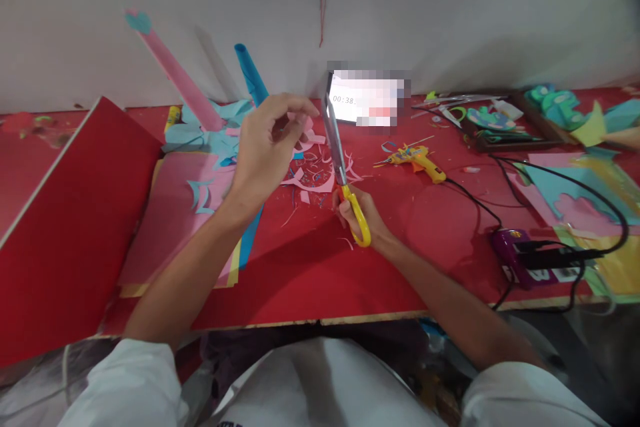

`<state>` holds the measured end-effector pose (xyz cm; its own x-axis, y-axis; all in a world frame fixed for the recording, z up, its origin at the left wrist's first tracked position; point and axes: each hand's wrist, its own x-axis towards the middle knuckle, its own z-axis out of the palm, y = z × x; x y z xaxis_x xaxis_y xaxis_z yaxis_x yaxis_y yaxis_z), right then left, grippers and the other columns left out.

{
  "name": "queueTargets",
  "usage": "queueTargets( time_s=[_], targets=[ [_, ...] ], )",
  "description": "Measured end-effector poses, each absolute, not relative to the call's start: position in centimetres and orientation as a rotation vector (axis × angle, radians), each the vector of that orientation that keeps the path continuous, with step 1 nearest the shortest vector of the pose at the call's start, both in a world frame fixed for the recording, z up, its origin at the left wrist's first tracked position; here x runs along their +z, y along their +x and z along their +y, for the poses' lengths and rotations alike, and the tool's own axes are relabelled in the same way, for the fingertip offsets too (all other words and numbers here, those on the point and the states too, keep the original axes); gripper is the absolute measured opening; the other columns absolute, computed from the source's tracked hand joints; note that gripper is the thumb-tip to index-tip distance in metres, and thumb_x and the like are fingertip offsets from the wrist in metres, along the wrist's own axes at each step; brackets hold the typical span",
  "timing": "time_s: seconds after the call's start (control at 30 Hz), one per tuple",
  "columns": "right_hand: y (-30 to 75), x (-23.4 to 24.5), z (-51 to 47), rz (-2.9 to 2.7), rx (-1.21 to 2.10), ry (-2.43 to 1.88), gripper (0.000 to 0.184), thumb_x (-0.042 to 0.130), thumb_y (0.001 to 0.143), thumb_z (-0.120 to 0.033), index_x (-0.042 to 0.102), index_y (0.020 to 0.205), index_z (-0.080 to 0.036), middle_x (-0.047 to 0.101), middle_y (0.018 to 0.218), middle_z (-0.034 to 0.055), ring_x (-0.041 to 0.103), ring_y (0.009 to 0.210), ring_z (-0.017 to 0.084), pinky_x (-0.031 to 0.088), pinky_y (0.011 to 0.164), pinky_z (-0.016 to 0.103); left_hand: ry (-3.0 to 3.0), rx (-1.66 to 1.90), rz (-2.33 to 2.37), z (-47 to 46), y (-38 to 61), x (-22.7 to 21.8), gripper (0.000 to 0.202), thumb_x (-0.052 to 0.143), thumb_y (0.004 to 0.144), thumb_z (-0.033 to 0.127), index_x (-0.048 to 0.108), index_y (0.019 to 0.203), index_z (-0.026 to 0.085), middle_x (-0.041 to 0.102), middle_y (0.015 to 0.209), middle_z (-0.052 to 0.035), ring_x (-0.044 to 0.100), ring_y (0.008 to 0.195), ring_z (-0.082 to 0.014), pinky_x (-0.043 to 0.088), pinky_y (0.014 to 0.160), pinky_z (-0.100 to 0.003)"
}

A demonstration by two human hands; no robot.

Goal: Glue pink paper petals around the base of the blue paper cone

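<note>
My right hand (pixel 361 210) grips a pair of scissors (pixel 336 143) by their yellow handles, the blades pointing up and away from me. My left hand (pixel 267 143) is raised to the left of the blades, its fingers curled in a pinch. A small piece of pink paper (pixel 307 123) shows between its thumb and fingers, partly hidden by them. Beneath the hands, pink paper offcuts (pixel 320 185) and thin shreds lie scattered on the red table (pixel 300 293).
To the left stand a red upright panel (pixel 75 233), stacked pink sheets (pixel 165 213) and rolled pink (pixel 175 73) and blue paper (pixel 250 73). A lit screen (pixel 367 99) leans at the wall. On the right are a yellow glue gun (pixel 420 161), its cable, and a purple box (pixel 520 257).
</note>
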<state>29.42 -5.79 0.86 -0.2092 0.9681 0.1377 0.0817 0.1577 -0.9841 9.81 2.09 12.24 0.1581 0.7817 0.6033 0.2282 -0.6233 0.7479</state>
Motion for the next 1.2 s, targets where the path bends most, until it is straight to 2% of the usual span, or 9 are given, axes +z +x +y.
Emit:
queueTargets(
  time_s=[0.13, 0.3, 0.47, 0.63, 0.77, 1.1, 1.2],
  targets=[
    [29.5, 1.2, -6.1, -1.525, 1.214, -1.078, 0.075, 0.052, 0.08, -0.099, 0.049, 0.077, -0.023, 0.042, 0.065, -0.0046, 0.036, 0.058, 0.011, 0.028, 0.051, 0.027, 1.947, 1.501, 0.953, 1.6, 10.2, 12.3, 0.01, 0.07, 0.101, 0.037, 0.069, 0.098, 0.028, 0.072, 0.091, -0.0005, 0.067, 0.065, -0.013, 0.055, 0.06, -0.03],
    [29.4, 1.4, -6.3, -1.545, 1.229, -1.069, 0.075, 0.051, 0.081, -0.098, 0.048, 0.076, -0.023, 0.041, 0.063, -0.0047, 0.035, 0.058, 0.011, 0.028, 0.052, 0.027, 1.892, 1.572, 0.913, 1.3, 10.9, 12.1, 0.018, 0.072, 0.1, 0.04, 0.061, 0.095, 0.026, 0.068, 0.088, 0.0001, 0.069, 0.068, -0.0134, 0.056, 0.06, -0.029],
    [29.3, 1.5, -6.6, -1.55, 1.249, -1.055, 0.075, 0.051, 0.082, -0.098, 0.048, 0.076, -0.023, 0.042, 0.064, -0.0044, 0.036, 0.058, 0.011, 0.028, 0.052, 0.027, 1.868, 1.673, 0.934, 0.9, 11.4, 11.8, 0.016, 0.07, 0.101, 0.039, 0.061, 0.096, 0.027, 0.067, 0.088, -0.0002, 0.065, 0.068, -0.0137, 0.056, 0.064, -0.032],
    [29.0, 1.7, -6.8, -1.543, 1.271, -1.056, 0.076, 0.051, 0.08, -0.099, 0.048, 0.077, -0.024, 0.041, 0.063, -0.0049, 0.034, 0.057, 0.011, 0.027, 0.052, 0.027, 1.861, 1.742, 0.956, 0.7, 11.3, 11.5, 0.016, 0.073, 0.1, 0.04, 0.06, 0.103, 0.031, 0.061, 0.088, 0.0, 0.064, 0.074, -0.0153, 0.048, 0.058, -0.031],
    [29.0, 1.8, -6.8, -1.542, 1.284, -1.06, 0.075, 0.052, 0.08, -0.099, 0.046, 0.077, -0.024, 0.04, 0.063, -0.0056, 0.033, 0.057, 0.01, 0.026, 0.051, 0.027, 1.852, 1.747, 1.006, 0.9, 11.2, 11.4, 0.018, 0.073, 0.1, 0.045, 0.061, 0.106, 0.033, 0.057, 0.086, -0.0001, 0.064, 0.075, -0.0159, 0.049, 0.056, -0.03],
    [28.9, 1.8, -6.9, -1.529, 1.271, -1.051, 0.075, 0.052, 0.081, -0.098, 0.046, 0.076, -0.024, 0.041, 0.064, -0.0045, 0.035, 0.058, 0.011, 0.027, 0.051, 0.028, 1.834, 1.738, 0.998, 1.0, 11.3, 10.8, 0.016, 0.073, 0.099, 0.04, 0.061, 0.107, 0.034, 0.063, 0.09, -0.0003, 0.062, 0.074, -0.0162, 0.052, 0.058, -0.033],
    [29.0, 1.5, -6.9, -1.53, 1.269, -1.031, 0.073, 0.053, 0.083, -0.096, 0.048, 0.077, -0.023, 0.042, 0.065, -0.0044, 0.035, 0.058, 0.011, 0.028, 0.052, 0.027, 1.858, 1.73, 1.0, 1.0, 11.4, 10.8, 0.019, 0.073, 0.1, 0.045, 0.061, 0.107, 0.033, 0.064, 0.091, 0.0004, 0.06, 0.071, -0.0145, 0.052, 0.06, -0.033]
  ],
)
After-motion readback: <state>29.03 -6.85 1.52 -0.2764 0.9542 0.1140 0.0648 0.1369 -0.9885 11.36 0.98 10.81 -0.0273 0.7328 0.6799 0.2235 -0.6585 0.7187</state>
